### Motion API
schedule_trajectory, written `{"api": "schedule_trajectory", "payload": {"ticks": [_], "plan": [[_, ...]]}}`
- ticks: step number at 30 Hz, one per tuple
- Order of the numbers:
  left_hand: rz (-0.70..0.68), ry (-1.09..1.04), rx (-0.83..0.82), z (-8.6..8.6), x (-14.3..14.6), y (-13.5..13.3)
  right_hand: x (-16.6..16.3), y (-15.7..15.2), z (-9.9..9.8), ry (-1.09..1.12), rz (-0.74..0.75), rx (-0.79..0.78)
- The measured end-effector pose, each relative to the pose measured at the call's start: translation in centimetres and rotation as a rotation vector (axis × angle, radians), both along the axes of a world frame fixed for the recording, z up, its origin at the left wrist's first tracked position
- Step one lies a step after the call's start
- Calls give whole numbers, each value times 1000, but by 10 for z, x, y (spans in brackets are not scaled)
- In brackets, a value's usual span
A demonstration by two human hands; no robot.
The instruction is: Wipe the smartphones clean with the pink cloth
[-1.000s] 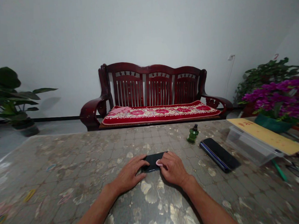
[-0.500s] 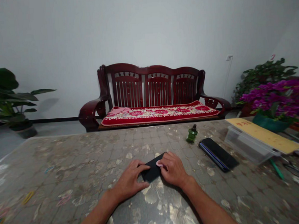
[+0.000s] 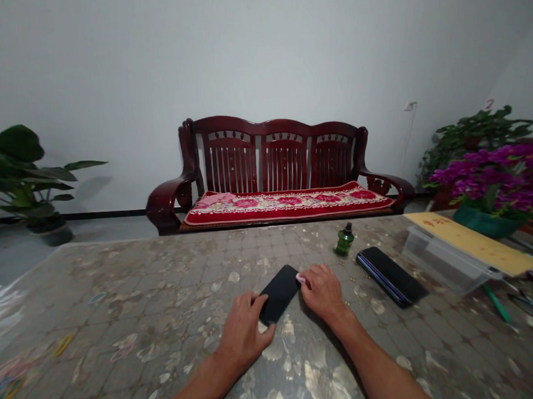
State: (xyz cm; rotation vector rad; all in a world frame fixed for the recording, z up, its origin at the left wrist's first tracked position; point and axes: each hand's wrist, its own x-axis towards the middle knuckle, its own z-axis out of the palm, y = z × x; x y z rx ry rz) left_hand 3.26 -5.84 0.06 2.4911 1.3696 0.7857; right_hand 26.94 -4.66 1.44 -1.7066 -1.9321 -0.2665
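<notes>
A dark smartphone [image 3: 280,294] lies screen up and slanted on the patterned tablecloth [image 3: 181,277]. My left hand [image 3: 242,324] grips its near left end, with the thumb at the bottom edge and the fingers at the left side. My right hand [image 3: 324,292] is closed on a small pale wad [image 3: 301,278], perhaps tissue or cotton, at the phone's upper right edge. Most of the wad is hidden by the fingers. To the right of that hand stands a small green bottle [image 3: 343,242] with a black top, near a stack of phones [image 3: 391,275].
Farther right is a clear plastic box [image 3: 446,262] under a yellow sheet [image 3: 472,241], with a green pen [image 3: 497,303] beside it. Purple flowers [image 3: 495,176] stand behind. Coloured bands [image 3: 62,345] lie at left. A wooden bench [image 3: 284,156] is beyond the table.
My right hand and the wad have shifted right, from over the screen to the phone's edge, uncovering more of it. The left hand still holds the phone. The view has shifted slightly.
</notes>
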Motion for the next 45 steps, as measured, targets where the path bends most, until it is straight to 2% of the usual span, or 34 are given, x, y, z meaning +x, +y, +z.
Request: {"api": "schedule_trajectory", "payload": {"ticks": [4, 8, 15, 22, 28, 38, 45], "plan": [[59, 119, -30, 1, 3, -14, -13, -3, 3, 13, 136, -44], [6, 196, -72, -2, 3, -22, -18, -3, 5, 14, 241, -62], [-146, 112, -1, -14, 1, -18, -15, 5, 5, -43, 154, -41], [-324, 141, 87, -11, 3, -23, -16, 5, 6, -30, 246, -61], [-322, 127, 131, -10, 3, -23, -20, -3, 7, -30, 348, -91], [-316, 111, 122, -15, -3, -19, -20, 7, -1, -25, 192, -18], [-322, 112, 164, -8, -4, -20, -17, -1, 1, 6, 325, -57]]}}
